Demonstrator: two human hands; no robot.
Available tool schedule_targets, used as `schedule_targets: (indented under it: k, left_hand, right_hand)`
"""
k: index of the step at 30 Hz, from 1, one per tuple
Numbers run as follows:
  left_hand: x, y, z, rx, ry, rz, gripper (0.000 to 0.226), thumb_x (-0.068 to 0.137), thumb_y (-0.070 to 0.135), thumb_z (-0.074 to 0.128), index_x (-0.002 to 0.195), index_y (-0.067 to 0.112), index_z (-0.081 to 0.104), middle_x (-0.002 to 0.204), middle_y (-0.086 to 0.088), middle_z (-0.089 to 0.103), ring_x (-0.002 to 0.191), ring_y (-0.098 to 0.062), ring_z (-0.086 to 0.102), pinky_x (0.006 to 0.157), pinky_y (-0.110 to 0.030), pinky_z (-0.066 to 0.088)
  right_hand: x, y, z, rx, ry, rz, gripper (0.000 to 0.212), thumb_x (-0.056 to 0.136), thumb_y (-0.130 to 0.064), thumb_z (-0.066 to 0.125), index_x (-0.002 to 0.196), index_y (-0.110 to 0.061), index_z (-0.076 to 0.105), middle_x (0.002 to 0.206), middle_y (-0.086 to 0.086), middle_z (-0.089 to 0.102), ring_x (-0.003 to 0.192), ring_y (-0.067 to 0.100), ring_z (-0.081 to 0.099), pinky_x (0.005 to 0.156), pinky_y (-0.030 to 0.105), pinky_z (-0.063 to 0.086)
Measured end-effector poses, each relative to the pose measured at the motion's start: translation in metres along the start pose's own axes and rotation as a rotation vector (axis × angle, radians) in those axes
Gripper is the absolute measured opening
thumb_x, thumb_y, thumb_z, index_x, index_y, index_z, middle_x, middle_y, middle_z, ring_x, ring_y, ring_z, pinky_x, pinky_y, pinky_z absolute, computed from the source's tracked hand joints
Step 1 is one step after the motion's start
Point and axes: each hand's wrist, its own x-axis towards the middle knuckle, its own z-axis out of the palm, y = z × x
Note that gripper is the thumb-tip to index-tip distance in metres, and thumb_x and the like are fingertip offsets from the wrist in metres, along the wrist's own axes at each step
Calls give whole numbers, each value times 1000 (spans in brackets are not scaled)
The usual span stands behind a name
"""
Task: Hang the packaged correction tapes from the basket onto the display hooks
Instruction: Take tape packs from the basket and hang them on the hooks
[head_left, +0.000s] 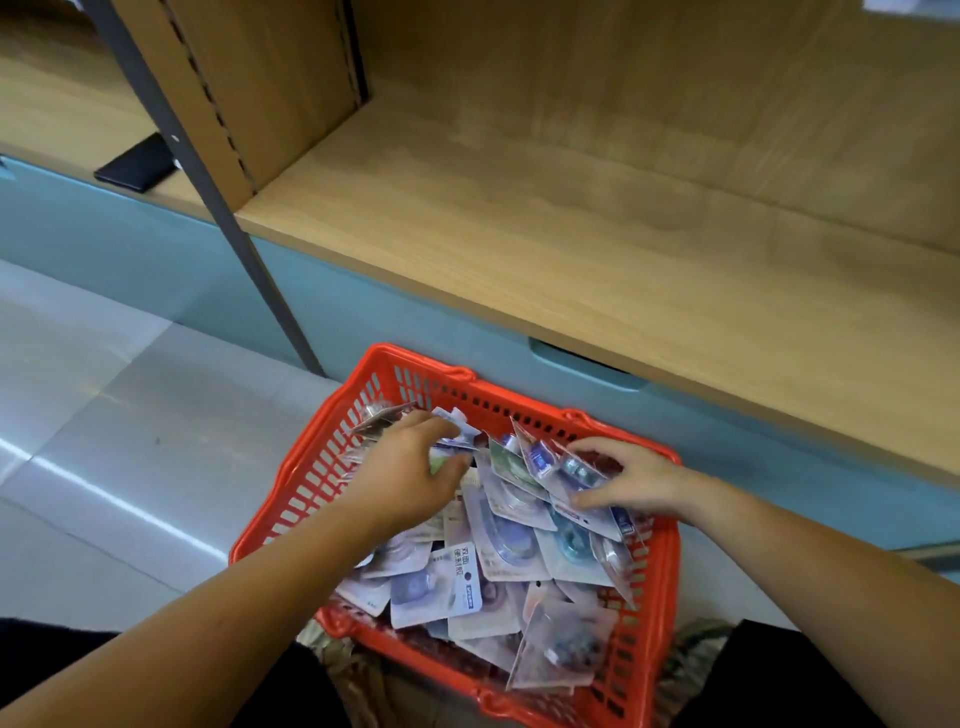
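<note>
Red basket (311, 483); left hand (410, 480), right hand (631, 480) grip blurred packets (511, 540).

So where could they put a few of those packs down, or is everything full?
The wooden shelf is bare from the upright divider rightward, above the blue drawer front. The floor tiles left of the red basket, up to the grey post, are free. The basket is crowded: heaped packs with the left hand and right hand gripping some.
</note>
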Motion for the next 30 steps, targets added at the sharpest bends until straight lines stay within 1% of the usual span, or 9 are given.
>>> schedule_targets:
  k: [3, 5, 9, 13, 18, 21, 25, 27, 30]
  left_hand:
    - [19, 24, 24, -47, -103, 93, 45, 98, 48, 56, 126, 17, 71, 127, -2, 67, 116, -19, 62, 101, -38, 51]
    - [35, 34, 40, -25, -183, 59, 47, 105, 51, 49, 136, 20, 65, 138, -4, 62, 124, -22, 60, 106, -40, 50]
    - [63, 49, 66, 72, -281, -151, 53, 105, 60, 40, 130, 18, 58, 129, -12, 63, 120, -34, 59, 100, -43, 49]
    - [86, 50, 83, 102, -363, -394, 60, 93, 64, 56, 133, 19, 54, 129, -13, 67, 121, -36, 58, 104, -43, 49]
    - [93, 53, 86, -97, -389, -548, 96, 68, 69, 83, 143, 22, 45, 133, -2, 64, 125, -27, 61, 106, -36, 49]
    - [90, 57, 85, -157, -310, -562, 80, 61, 57, 94, 123, 22, 57, 119, 2, 69, 108, -19, 66, 95, -32, 55]
    - [83, 65, 73, -288, -183, -584, 45, 66, 22, 97, 85, 18, 57, 91, 1, 70, 78, -14, 65, 73, -29, 55]
    - [79, 67, 66, -366, -158, -610, 38, 69, 11, 95, 75, 19, 58, 76, 0, 68, 64, -13, 63, 64, -31, 57]
    - [70, 62, 55, -447, -123, -629, 36, 71, 1, 92, 70, 18, 60, 71, -4, 67, 61, -18, 61, 63, -35, 57]
  right_hand:
    - [3, 10, 1, 57, 31, 10, 50, 83, -20, 82, 125, -41, 65, 122, -11, 69, 99, 3, 65, 76, 8, 47]
    - [3, 16, -1, 79, 97, -11, 27, 90, -24, 77, 115, -31, 70, 106, -10, 73, 87, 4, 65, 69, 7, 46]
    - [-1, 30, -13, 358, 134, 9, 17, 97, -31, 71, 111, -21, 70, 104, 5, 78, 92, 25, 76, 89, 44, 59]
    - [-10, 42, -14, 543, 103, 14, 10, 99, -24, 69, 108, -19, 71, 104, 12, 78, 86, 25, 73, 80, 40, 56]
    - [-17, 53, -18, 780, 74, 48, 15, 101, -17, 65, 113, -11, 71, 98, 13, 73, 84, 26, 67, 71, 36, 51]
    - [-23, 52, -20, 890, 12, 90, 20, 104, -17, 56, 118, -13, 69, 99, 13, 73, 83, 28, 68, 72, 38, 53]
    - [-30, 47, -24, 1006, -55, 117, 29, 101, -8, 47, 120, -13, 69, 105, 19, 74, 89, 33, 73, 73, 45, 61]
    - [-31, 42, -21, 977, -78, 118, 30, 99, 0, 50, 119, -10, 68, 108, 23, 72, 92, 34, 73, 70, 51, 63]
    - [-31, 36, -12, 910, -20, 161, 28, 97, 4, 60, 121, -8, 68, 110, 23, 71, 87, 26, 75, 77, 57, 63]
